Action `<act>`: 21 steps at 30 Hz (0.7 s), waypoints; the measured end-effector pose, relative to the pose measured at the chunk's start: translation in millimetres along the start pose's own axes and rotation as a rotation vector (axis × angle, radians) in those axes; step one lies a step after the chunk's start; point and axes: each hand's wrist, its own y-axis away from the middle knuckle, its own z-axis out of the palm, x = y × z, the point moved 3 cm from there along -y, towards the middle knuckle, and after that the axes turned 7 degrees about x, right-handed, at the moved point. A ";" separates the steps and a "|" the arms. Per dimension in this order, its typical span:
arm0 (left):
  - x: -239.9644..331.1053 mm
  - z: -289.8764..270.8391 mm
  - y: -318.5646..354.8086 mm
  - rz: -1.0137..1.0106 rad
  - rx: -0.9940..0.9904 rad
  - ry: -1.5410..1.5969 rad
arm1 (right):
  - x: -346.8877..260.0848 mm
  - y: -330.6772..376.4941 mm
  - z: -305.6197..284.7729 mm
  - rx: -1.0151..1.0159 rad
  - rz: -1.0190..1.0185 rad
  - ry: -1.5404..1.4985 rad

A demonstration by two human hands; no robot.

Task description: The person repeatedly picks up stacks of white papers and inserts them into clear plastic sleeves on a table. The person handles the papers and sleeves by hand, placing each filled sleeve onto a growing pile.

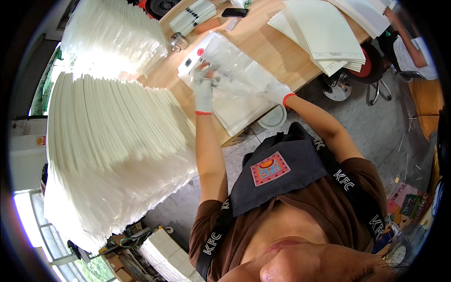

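On the wooden table lies a flat stack of white sheets [249, 68] with a clear plastic bag [235, 87] spread over it. My left hand [204, 89], in a white glove with a red cuff, is over the stack's left part, touching the bag. Its fingers are blurred, so their closure is unclear. My right hand [278, 91], gloved the same way, pinches the bag's edge at the right side of the stack. Glare on the film hides where the bag's opening lies.
Tall stacks of plastic-wrapped white sheets [117, 127] stand at the left. Fanned white boards [324, 33] lie at the table's right. Farther back are a metal cup [178, 42], a phone [235, 12] and an orange-brown block [207, 25]. Another person [413, 51] sits at far right.
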 end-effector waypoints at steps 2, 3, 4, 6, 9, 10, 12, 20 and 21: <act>-12.9 10.5 3.3 0.062 -0.117 -0.208 | -30.5 9.9 -21.4 -0.219 -0.031 -0.199; -13.6 25.9 11.5 0.058 -0.136 -0.221 | -52.1 16.3 -37.3 -0.033 -0.100 -0.292; -7.0 50.5 25.6 0.055 -0.167 -0.233 | -62.2 12.2 -42.4 0.159 -0.199 -0.370; 2.1 89.9 56.4 0.076 -0.280 -0.390 | -63.9 -5.8 -31.1 0.303 -0.288 -0.350; 13.2 122.8 118.1 0.827 -0.408 -0.772 | -57.1 11.3 -10.7 0.157 -0.364 -0.176; 10.2 127.0 134.7 0.629 -0.503 -0.768 | -50.4 21.2 -9.3 0.114 -0.389 -0.148; 18.5 139.9 160.2 0.319 -0.662 -0.925 | -38.3 37.0 -12.7 0.039 -0.447 -0.140; -85.3 54.4 78.3 0.385 -0.200 -0.770 | 35.5 54.7 -101.5 0.301 -0.114 0.205; -92.2 53.7 74.4 0.333 -0.194 -0.718 | 59.7 52.6 -122.2 0.517 -0.144 0.260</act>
